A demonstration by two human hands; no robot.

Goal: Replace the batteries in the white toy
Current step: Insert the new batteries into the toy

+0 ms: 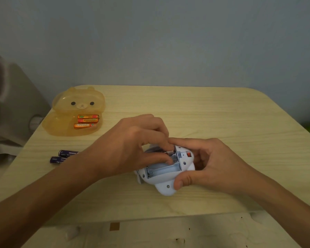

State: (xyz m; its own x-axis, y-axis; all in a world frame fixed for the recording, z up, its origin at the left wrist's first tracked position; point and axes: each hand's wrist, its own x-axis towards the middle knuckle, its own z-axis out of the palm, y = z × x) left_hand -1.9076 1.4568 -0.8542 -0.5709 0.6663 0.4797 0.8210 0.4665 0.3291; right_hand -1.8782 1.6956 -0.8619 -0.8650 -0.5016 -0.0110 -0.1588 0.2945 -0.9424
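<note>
- My right hand (206, 163) clasps the white toy (166, 173) on the table (222, 113), compartment up.
- My left hand (132, 145) digs into the bay; whether it pinches a battery, I cannot tell.
- Purple batteries (64, 156) lie aside; orange ones (87, 120) in the bear box (64, 111) probably go in next.

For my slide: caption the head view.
Left hand works inside white toy battery bay; right hand steadies it.
</note>
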